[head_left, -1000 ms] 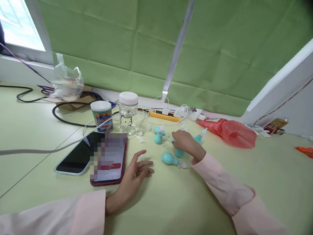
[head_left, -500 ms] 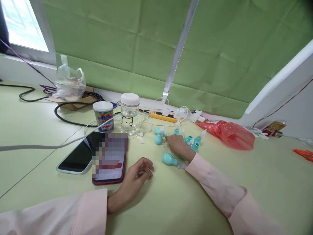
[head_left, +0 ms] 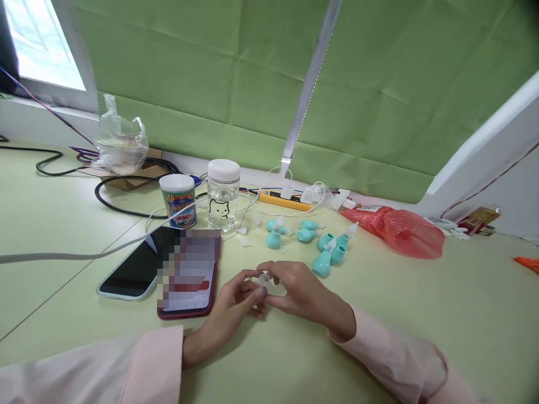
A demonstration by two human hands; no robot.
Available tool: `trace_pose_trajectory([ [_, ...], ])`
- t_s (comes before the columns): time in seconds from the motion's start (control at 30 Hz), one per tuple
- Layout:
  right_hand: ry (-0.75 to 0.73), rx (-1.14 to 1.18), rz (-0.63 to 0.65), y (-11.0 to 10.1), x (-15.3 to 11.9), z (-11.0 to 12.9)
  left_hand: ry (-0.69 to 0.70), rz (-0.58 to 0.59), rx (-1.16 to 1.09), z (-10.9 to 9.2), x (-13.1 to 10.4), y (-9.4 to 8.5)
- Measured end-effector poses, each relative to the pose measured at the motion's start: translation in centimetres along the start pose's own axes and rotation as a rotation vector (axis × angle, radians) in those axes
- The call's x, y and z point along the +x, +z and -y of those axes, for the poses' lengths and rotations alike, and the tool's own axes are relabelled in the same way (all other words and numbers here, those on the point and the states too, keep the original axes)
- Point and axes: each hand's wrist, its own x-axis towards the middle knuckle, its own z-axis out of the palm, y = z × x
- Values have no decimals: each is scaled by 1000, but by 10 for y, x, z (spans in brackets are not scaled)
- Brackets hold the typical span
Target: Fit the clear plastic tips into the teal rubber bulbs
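Observation:
My left hand (head_left: 231, 300) and my right hand (head_left: 297, 286) meet over the table, fingertips pinching a small clear plastic nozzle piece (head_left: 264, 279) between them. Its round open end faces up. Beyond my hands lie several teal squeeze bulbs with clear tips, like nasal aspirators. One bulb (head_left: 274, 240) stands upright with its tip on, and another (head_left: 322, 264) leans just past my right wrist. Two bulbs (head_left: 306, 234) lie on their sides between these. An open-necked bulb (head_left: 338, 255) stands at the right of the group. My right hand covers the table patch beneath it.
Two phones (head_left: 189, 280) lie left of my left hand, a cable crossing above them. Behind stand a printed cup (head_left: 179, 202) and a lidded water bottle (head_left: 223, 196). A yellow power strip (head_left: 286, 200) runs along the wall. Red bubble wrap (head_left: 396, 233) lies at right.
My right hand has come back from among the bulbs to meet my left hand, and a clear nozzle piece now shows between them. The bulb formerly near my right wrist is no longer visible.

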Motion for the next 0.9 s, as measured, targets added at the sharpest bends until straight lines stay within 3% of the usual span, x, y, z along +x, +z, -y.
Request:
trace_pose_trajectory([
  [0.13,-6,9,12,3,-3,-1,17,-8,59,1,1,0],
  [0.3,-68,-148,-13,12,-9,8,72,-2,173,6,-1,0],
  [0.43,-24,-56,7,5,-6,10,116,-32,283,6,-3,-1],
  [0.6,126,144,75,-35,2,-29,104,-129,313,2,-1,-2],
  [0.67,255,103,-12,-38,4,-51,64,-118,308,3,0,-2],
  [0.77,399,-59,-34,-22,6,-78,24,-109,287,6,0,-2],
  [0.9,405,-83,14,5,6,-95,16,-137,330,7,0,-3],
])
